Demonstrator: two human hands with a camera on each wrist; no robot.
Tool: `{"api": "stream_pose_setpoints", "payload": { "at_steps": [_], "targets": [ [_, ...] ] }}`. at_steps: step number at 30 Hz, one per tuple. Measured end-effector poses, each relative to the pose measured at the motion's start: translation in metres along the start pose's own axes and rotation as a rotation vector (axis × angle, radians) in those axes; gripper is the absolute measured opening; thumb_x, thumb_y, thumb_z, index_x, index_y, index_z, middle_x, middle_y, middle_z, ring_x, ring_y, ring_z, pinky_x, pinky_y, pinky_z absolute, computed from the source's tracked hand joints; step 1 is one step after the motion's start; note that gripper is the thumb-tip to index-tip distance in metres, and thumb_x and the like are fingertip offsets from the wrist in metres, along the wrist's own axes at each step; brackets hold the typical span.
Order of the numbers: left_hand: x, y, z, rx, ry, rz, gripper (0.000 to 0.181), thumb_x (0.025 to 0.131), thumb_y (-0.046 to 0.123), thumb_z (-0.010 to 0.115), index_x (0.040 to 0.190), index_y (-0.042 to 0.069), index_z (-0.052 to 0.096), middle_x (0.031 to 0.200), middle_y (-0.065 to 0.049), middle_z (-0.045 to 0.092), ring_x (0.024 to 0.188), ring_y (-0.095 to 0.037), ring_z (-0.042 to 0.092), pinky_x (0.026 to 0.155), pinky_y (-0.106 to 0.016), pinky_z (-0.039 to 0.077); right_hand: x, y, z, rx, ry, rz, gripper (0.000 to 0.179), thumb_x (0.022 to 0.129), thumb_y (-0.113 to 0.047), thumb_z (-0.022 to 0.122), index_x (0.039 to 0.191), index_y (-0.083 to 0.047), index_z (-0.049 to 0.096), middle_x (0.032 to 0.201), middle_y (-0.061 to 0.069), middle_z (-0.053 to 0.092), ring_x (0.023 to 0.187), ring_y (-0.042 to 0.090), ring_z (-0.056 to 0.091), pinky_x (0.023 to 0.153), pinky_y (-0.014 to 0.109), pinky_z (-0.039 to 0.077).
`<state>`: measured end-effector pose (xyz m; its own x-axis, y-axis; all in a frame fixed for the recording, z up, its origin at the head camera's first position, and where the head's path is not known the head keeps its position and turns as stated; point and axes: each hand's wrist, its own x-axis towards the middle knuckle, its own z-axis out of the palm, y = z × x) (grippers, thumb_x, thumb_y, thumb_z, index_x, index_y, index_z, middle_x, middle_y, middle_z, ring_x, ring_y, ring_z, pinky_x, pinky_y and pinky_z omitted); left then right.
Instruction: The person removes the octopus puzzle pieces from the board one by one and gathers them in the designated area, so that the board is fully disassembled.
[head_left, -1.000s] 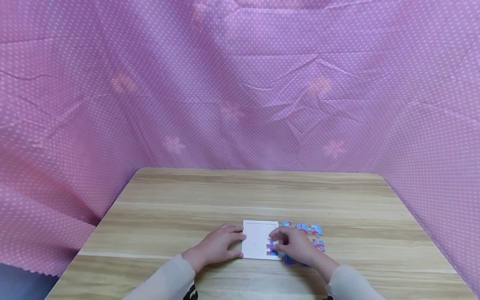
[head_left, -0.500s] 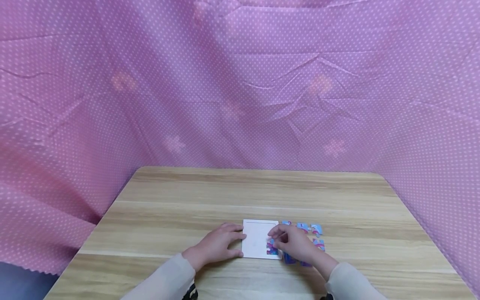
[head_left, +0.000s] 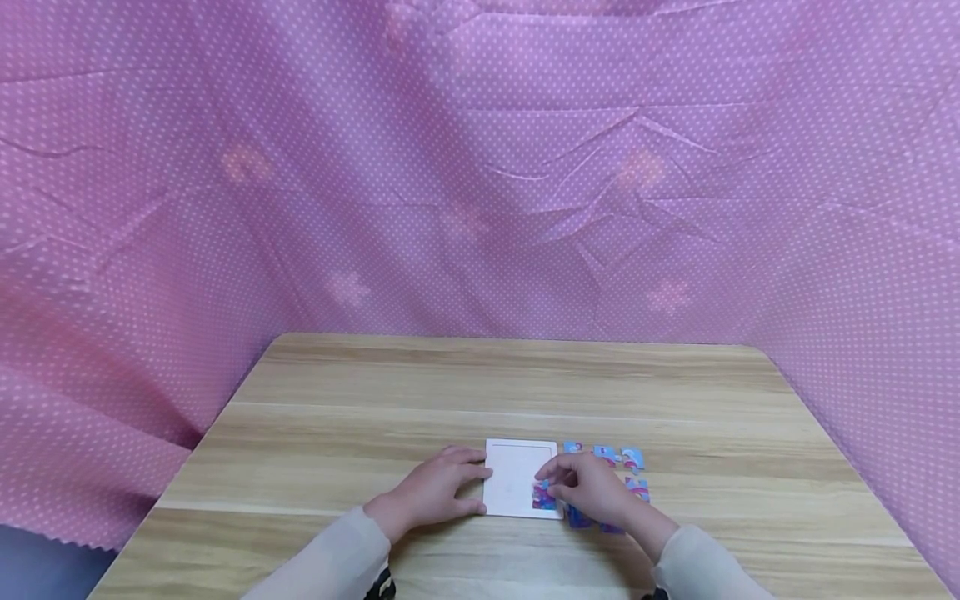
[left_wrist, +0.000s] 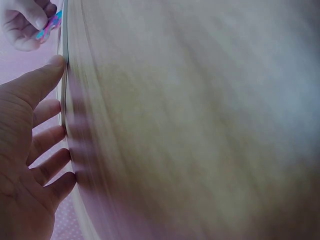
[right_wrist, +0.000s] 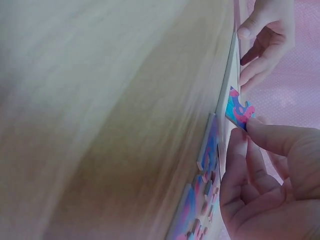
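A flat white puzzle board (head_left: 510,479) with a thin raised border lies on the table. My left hand (head_left: 435,487) rests at its left edge, fingers spread and fingertips against the side; the left wrist view shows the thumb (left_wrist: 47,75) touching it too. With thumb and fingers, my right hand (head_left: 592,492) pinches a blue and pink jigsaw piece (right_wrist: 237,111) at the board's lower right corner. In the right wrist view the piece is tilted, one edge down near the board. Part of the piece is hidden behind the fingers in the head view.
Several loose jigsaw pieces (head_left: 632,458) lie in rows right of the board, some covered by the right hand and forearm. The wooden table (head_left: 480,383) stretches away to a pink dotted cloth (head_left: 465,167) hung behind and on both sides.
The jigsaw piece has turned and shifted slightly at the board's lower right corner, still between the right fingers. The left hand has stayed in place.
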<state>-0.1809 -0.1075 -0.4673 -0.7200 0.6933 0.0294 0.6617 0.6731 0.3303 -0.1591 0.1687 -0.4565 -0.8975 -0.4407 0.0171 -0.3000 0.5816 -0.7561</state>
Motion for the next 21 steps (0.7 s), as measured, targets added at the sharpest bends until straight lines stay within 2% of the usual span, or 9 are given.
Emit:
{"api": "stream_pose_setpoints", "payload": {
  "at_steps": [8, 14, 21],
  "targets": [
    [0.000, 0.000, 0.000, 0.000, 0.006, 0.003, 0.052, 0.084, 0.043, 0.069, 0.126, 0.014, 0.063, 0.139, -0.006, 0.049, 0.129, -0.025, 0.042, 0.107, -0.040, 0.032, -0.006, 0.005, -0.016, 0.091, -0.007, 0.015, 0.016, 0.089, -0.009, 0.065, 0.105, -0.012, 0.068, 0.092, -0.004, 0.063, 0.085, 0.016, 0.060, 0.075, 0.026, 0.052],
    [0.000, 0.000, 0.000, 0.002, 0.007, 0.007, 0.052, 0.084, 0.042, 0.069, 0.126, 0.013, 0.063, 0.139, -0.007, 0.050, 0.128, -0.025, 0.042, 0.107, -0.040, 0.032, -0.017, 0.013, -0.033, 0.142, 0.022, 0.031, 0.019, 0.088, -0.009, 0.066, 0.107, -0.005, 0.068, 0.094, 0.001, 0.066, 0.086, 0.019, 0.060, 0.075, 0.025, 0.051],
    [0.000, 0.000, 0.000, -0.001, 0.008, 0.006, 0.051, 0.084, 0.042, 0.069, 0.126, 0.013, 0.063, 0.139, -0.007, 0.050, 0.129, -0.025, 0.042, 0.108, -0.040, 0.031, -0.035, 0.027, -0.048, 0.121, 0.033, 0.044, 0.019, 0.086, -0.007, 0.067, 0.104, -0.003, 0.068, 0.092, 0.003, 0.065, 0.082, 0.016, 0.060, 0.073, 0.025, 0.051]
  ]
}}
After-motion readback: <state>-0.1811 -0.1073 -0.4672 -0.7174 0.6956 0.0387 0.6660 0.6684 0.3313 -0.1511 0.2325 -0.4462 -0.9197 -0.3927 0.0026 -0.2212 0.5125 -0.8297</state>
